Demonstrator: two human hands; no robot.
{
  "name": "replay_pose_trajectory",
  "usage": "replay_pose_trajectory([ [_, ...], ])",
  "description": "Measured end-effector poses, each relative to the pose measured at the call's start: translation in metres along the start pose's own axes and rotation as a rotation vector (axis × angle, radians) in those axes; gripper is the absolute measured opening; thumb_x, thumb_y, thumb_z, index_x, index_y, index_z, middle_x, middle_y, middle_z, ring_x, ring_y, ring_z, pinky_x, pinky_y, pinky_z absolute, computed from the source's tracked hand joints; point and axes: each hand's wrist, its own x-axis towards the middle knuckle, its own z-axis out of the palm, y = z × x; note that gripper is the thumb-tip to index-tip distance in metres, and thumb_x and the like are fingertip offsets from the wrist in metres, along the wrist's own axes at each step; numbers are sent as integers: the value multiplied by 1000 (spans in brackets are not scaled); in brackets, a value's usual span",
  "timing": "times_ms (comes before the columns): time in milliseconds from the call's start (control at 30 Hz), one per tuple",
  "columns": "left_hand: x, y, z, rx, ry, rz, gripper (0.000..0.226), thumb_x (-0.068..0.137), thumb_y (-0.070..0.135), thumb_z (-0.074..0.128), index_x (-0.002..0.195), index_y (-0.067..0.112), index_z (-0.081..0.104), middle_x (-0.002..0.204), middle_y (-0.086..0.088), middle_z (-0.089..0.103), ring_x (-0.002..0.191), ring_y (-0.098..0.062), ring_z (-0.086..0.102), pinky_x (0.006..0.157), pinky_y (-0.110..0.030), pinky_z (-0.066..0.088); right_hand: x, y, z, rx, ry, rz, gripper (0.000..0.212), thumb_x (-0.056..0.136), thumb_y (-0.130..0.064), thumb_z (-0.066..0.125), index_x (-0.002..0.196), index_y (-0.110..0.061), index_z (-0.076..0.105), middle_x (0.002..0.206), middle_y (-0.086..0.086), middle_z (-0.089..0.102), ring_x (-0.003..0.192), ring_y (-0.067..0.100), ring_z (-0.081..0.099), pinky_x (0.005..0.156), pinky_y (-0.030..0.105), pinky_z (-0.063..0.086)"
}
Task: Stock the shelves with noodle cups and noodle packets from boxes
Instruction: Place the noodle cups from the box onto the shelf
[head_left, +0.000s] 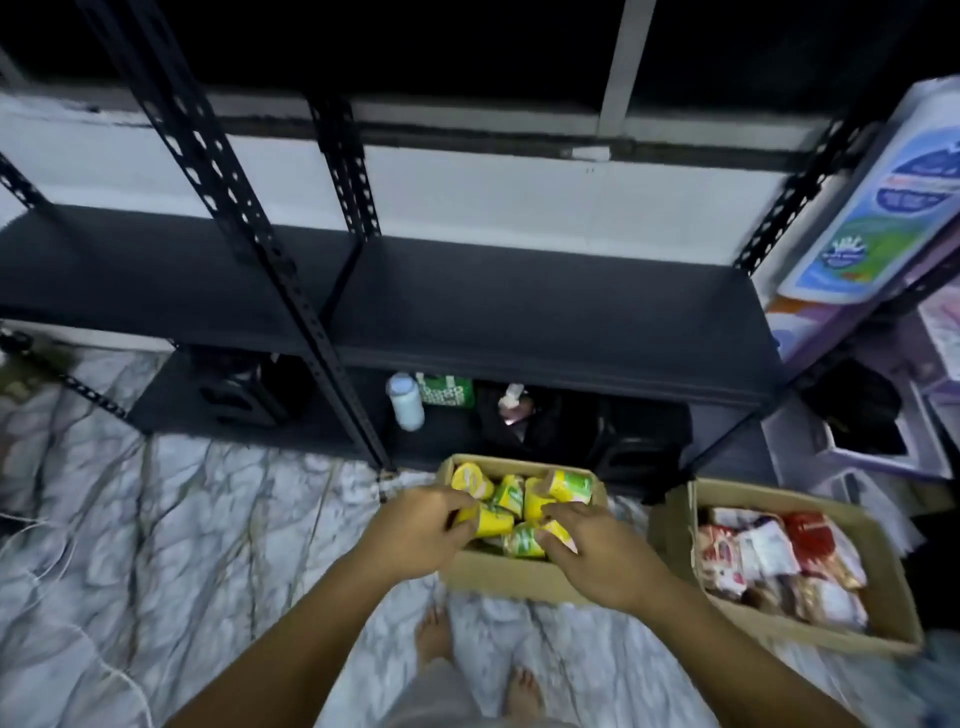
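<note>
head view: i'm looking down at both hands in the cup box (519, 574), which sits on the floor just in front of the rack. my left hand (415, 530) is curled around a yellow cup (488, 521) lying on its side at the near-left of the pile; the grip looks closed on it. my right hand (587, 545) rests fingers-down on the cups (530, 540) at the near-right; it seems to be pinching one, but the fingers cover the contact and i cannot tell whether it truly holds anything. more cups lie jumbled toward the far side, one (569, 486) tipped on top. the packet box (883, 613) stands just to the right, full of packets (769, 551), untouched.

to do this well, i'd take one cup per hand by the body, not the lid rim, and lift straight up so the loose neighbours don't roll out. the middle shelf (519, 296) is bare and directly ahead, so i'd set cups upright starting at the back corner and keep rows tight. frame edges are blurred, so i'd steady my head before placing.
</note>
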Motion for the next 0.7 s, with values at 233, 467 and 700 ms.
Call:
replay_pose_trajectory([
  [233,16,-10,73,-101,-215,-126,57,104,51,51,154,23,46,156,0,48,140,-24,47,111,-38,43,3,25,81,142,-194,225,63,105,-59,34,155,-21,40,147,5,56,132,28,52,103,45,47],
  [467,64,-46,124,-10,-365,-116,61,106,50,47,159,20,37,161,-6,40,143,-26,43,112,-38,41,28,56,134,102,-189,328,61,107,-54,33,158,-22,33,152,7,49,137,31,46,108,46,43],
  [700,135,-99,195,19,-383,-85,59,105,47,49,157,20,40,158,-6,43,141,-25,46,110,-38,43,85,109,205,147,-195,407,61,106,-55,34,159,-24,31,154,6,48,138,30,45,108,46,43],
])
